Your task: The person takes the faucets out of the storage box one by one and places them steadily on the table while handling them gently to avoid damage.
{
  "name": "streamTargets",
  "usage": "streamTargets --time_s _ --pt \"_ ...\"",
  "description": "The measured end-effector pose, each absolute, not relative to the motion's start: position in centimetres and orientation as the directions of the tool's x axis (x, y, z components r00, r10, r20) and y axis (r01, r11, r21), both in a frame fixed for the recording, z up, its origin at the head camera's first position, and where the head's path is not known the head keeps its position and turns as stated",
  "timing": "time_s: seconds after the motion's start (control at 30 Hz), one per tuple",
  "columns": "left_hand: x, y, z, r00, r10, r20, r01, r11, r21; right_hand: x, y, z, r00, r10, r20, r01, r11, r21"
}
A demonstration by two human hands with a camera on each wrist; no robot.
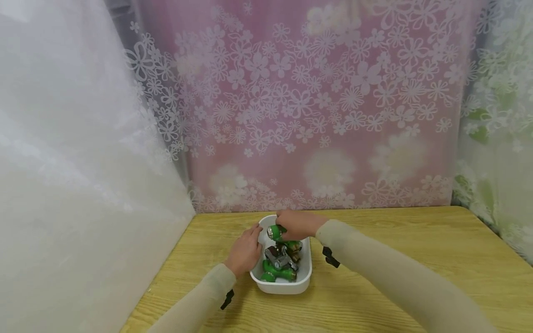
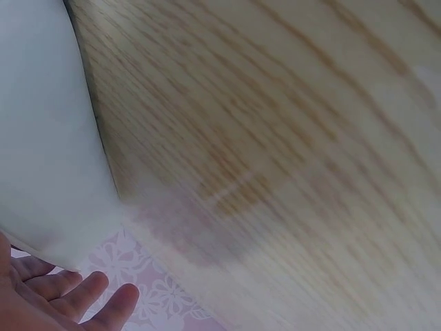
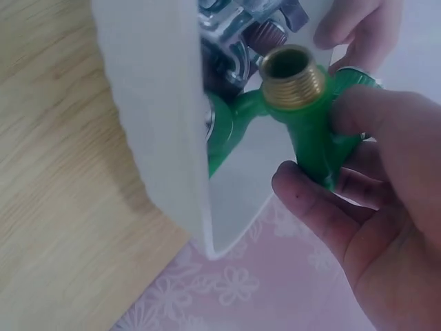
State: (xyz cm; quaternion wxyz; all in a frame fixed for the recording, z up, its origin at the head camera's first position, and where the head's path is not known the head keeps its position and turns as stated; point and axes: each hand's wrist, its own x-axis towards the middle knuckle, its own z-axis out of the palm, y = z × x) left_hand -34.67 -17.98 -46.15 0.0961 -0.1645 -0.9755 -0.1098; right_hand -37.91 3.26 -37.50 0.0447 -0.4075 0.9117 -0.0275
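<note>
Fingers (image 3: 320,210) and thumb of the right hand (image 1: 297,223) are curled round a green fitting (image 3: 313,131) with a brass threaded mouth, the gap between them closed down to its body. This fitting lies at the far end of the white tub (image 1: 284,289), at lower centre of the head view; whether it touches the pieces beneath cannot be told. It is probably rigid and rather heavy for its bulk, hardly fragile; the glossy green surface may slip, so the body behind the thread offers the surest hold. The right forearm slants in from the lower right corner, the hand reaching over the tub's right rim with fingers pointing down. The left hand (image 1: 244,252), its fingers loosely extended, rests at the tub's left rim, its forearm rising from the bottom edge.
</note>
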Motion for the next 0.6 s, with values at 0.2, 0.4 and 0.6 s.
streamTargets --time_s 0.2,0.4,0.6 --pt "-34.6 -17.9 -46.0 -0.931 0.289 0.221 0.332 0.924 0.192 -36.8 5.1 -36.6 -0.681 -0.729 -0.07 -0.72 0.684 -0.121" --pt "-34.3 -17.8 -45.7 -0.933 0.287 0.219 0.33 0.923 0.198 -36.3 7.3 -36.7 -0.689 -0.723 -0.051 -0.713 0.689 -0.134" --pt "-34.2 -17.8 -45.5 -0.93 0.292 0.225 0.336 0.921 0.195 -36.0 9.2 -36.9 -0.705 -0.709 -0.035 -0.7 0.702 -0.132"
